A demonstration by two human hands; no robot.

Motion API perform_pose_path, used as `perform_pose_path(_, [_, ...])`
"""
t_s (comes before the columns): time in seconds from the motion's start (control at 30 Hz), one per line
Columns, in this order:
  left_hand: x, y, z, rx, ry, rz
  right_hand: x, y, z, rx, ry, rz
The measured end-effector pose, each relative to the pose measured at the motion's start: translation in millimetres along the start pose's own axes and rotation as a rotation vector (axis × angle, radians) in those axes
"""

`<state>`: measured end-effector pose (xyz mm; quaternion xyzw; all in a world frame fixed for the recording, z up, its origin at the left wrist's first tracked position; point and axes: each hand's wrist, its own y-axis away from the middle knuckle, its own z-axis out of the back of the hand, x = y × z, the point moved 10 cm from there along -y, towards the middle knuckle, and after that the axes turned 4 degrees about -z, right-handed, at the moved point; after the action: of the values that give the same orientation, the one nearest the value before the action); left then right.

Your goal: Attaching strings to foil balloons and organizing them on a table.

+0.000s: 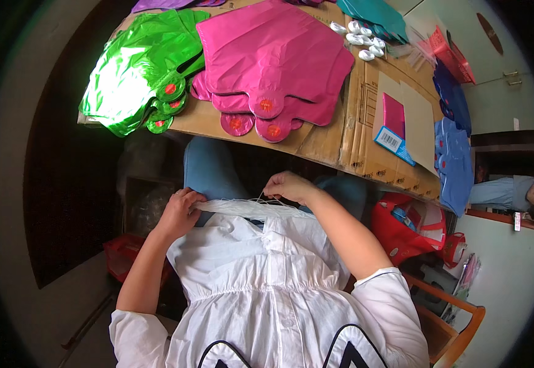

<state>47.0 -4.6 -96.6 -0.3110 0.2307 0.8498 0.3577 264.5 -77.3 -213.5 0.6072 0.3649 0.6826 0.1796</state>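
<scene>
Across my lap lies a long bundle of white string (242,209). My left hand (183,210) is closed round the bundle's left end. Above its right part, my right hand (287,187) pinches a single strand that rises out of the bundle. On the cardboard-covered table in front of me, the nearest things are a stack of pink foil balloons (273,55), flat and with round tabs toward me, and a stack of shiny green foil balloons (138,67) to its left.
Small white string coils (365,40) lie on the cardboard tabletop (322,144), right of the pink stack. An open box (395,132), blue foil balloons (453,159) and teal ones (374,17) are also there. A red bag (402,230) and a wooden chair (463,325) stand at my right.
</scene>
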Motion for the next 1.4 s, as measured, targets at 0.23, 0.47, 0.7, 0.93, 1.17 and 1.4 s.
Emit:
perform_pose_path(0.23, [4.0, 0.4, -1.8, 0.021, -0.024, -0.009, 59.4, 67.8, 18.7, -0.242, -0.245, 0.276])
perform_pose_path(0.47, [-8.9, 1.1, 4.9, 0.029, -0.161, -0.062, 99.1, 147.8, -6.4, 0.08, -0.224, 0.187])
perform_pose_path(0.7, [-77.1, -2.8, 18.3, -0.032, 0.102, -0.202, 149.9, 181.2, -3.1, -0.005, -0.226, 0.335])
perform_pose_path(0.93, [-100.2, -5.1, 61.4, -0.1, 0.403, -0.165, 168.8, 182.2, -21.5, 0.025, -0.305, 0.418])
perform_pose_path(1.17, [-99.4, 4.7, 156.7, -0.135, 0.487, -0.048, 154.5, 169.9, -42.8, 0.068, -0.171, 0.359])
perform_pose_path(1.4, [-63.4, 14.7, 224.1, -0.388, 0.515, -0.078, 82.8, 155.6, -23.2, -0.044, -0.071, 0.288])
